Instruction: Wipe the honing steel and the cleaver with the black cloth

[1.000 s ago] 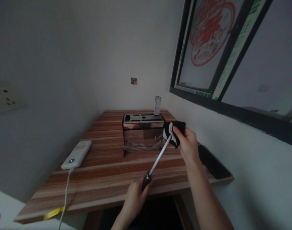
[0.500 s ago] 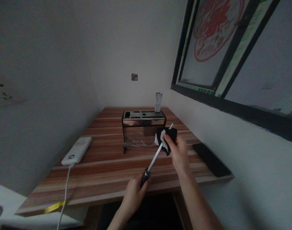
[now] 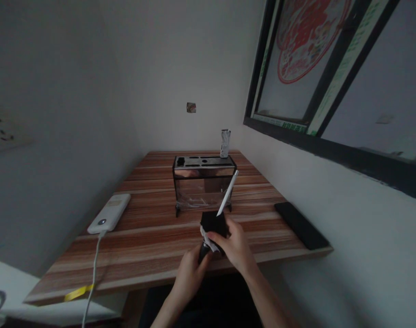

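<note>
Clearly, left hand (image 3: 190, 268) grips pale rod (image 3: 227, 193) by black handle (image 3: 202, 252); right hand (image 3: 238, 246) pinches black cloth (image 3: 213, 221) against rod, just beyond.

Bare wood on the table (image 3: 149, 237) leaves a broad lane between a white power bank (image 3: 110, 213) at left and a clear-fronted stand (image 3: 203, 182) at center, with a second lane from the stand to a black slab (image 3: 301, 225) by the right wall (image 3: 296, 177). A white rod (image 3: 227, 195) slants across the view of the stand's right front, above a black cloth (image 3: 213, 222) between the person's left hand (image 3: 189, 273) and right hand (image 3: 238, 248), crowding the near middle. A cable (image 3: 95, 264) crosses the near left edge; an upright packet (image 3: 224, 145) rises at the stand's rear right.
</note>
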Demonstrator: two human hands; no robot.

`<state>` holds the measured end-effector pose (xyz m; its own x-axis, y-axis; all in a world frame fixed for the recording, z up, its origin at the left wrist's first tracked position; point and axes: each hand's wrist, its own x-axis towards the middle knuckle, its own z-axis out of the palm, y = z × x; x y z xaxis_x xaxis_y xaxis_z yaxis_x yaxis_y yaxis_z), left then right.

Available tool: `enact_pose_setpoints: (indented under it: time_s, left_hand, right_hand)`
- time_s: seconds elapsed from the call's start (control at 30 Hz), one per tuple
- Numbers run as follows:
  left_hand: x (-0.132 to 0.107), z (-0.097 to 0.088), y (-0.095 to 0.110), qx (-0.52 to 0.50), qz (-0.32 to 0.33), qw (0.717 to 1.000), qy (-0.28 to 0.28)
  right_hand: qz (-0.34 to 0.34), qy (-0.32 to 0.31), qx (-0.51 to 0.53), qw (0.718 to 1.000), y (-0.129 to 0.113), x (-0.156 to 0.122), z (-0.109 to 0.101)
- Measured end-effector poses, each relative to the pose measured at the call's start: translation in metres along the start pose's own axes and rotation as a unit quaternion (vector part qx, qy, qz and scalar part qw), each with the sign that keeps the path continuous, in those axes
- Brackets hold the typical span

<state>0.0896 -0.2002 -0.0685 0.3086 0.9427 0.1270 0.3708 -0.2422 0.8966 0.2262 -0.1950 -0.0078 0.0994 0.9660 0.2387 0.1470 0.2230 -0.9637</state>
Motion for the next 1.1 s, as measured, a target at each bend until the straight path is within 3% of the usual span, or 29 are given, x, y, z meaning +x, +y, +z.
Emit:
enact_pose_setpoints:
  time_s: [0.57, 1.1]
  left_hand:
    - [0.001, 0.000, 0.001, 0.020, -0.005, 1.000, 0.001]
    - [0.000, -0.003, 0.005, 0.040, 0.006, 0.999, -0.001]
  right_hand:
    - [0.004, -0.002, 0.035, 0.999, 0.005, -0.004, 0.004]
    - [-0.023, 0.040, 0.058, 0.997, -0.020, 0.027, -0.026]
